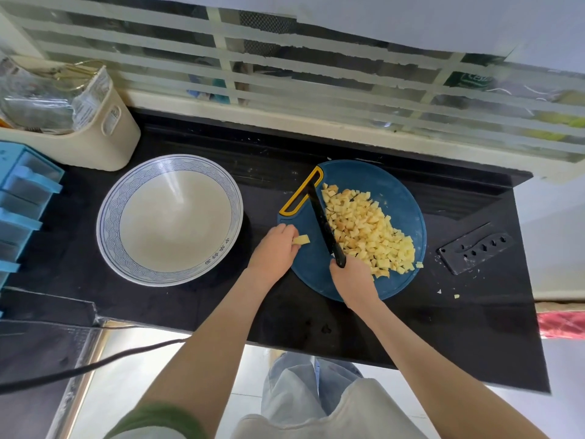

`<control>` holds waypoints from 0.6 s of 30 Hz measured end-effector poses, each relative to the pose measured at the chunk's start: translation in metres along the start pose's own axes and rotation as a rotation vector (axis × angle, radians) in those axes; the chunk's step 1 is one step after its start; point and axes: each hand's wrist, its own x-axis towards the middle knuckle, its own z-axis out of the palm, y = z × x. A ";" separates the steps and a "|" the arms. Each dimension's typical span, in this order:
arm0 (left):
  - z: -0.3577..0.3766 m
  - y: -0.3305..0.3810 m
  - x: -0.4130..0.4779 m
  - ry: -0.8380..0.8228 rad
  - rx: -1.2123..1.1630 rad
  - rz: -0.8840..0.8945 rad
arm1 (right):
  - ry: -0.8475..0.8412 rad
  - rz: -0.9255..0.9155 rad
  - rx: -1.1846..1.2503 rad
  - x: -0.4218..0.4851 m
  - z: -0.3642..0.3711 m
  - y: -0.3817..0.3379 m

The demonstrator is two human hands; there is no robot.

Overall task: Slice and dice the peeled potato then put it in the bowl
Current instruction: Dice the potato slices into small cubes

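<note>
The diced potato [370, 229] lies in a loose heap of small pale-yellow cubes on the right half of a round blue cutting board [380, 175], spreading from near the board's yellow-edged handle down toward its near right rim. One larger potato piece [300, 239] sits apart at the board's left edge, at the fingertips of the left hand [275, 248]. The fingers are curled toward it and appear to pinch it, though the grip itself is partly hidden.

A black knife [323, 220] runs along the left side of the heap, its blade touching the cubes and its tip pointing away from the person. The right hand [354, 280] is clenched round the knife's handle at the near edge of the board.

The bowl [107, 217], wide and white with a blue patterned rim, stands on the black table [316, 312] to the left of the board, just beside it, its white inside showing.

A few stray bits [456, 296] lie on the table right of the board, near a black knife sheath [474, 248]. A beige basket [104, 134] and a blue drawer unit [22, 198] stand at the far left.
</note>
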 end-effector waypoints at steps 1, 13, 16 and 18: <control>0.002 0.002 0.002 0.002 -0.001 -0.003 | 0.008 0.015 0.023 0.001 0.000 -0.001; 0.013 0.022 0.016 0.005 0.025 0.003 | 0.056 -0.044 -0.028 -0.004 0.010 -0.009; 0.012 0.021 0.016 0.000 0.022 0.010 | 0.068 -0.049 -0.113 -0.002 0.014 -0.008; 0.012 0.021 0.016 -0.007 0.025 0.021 | 0.060 -0.038 -0.159 -0.001 0.016 -0.008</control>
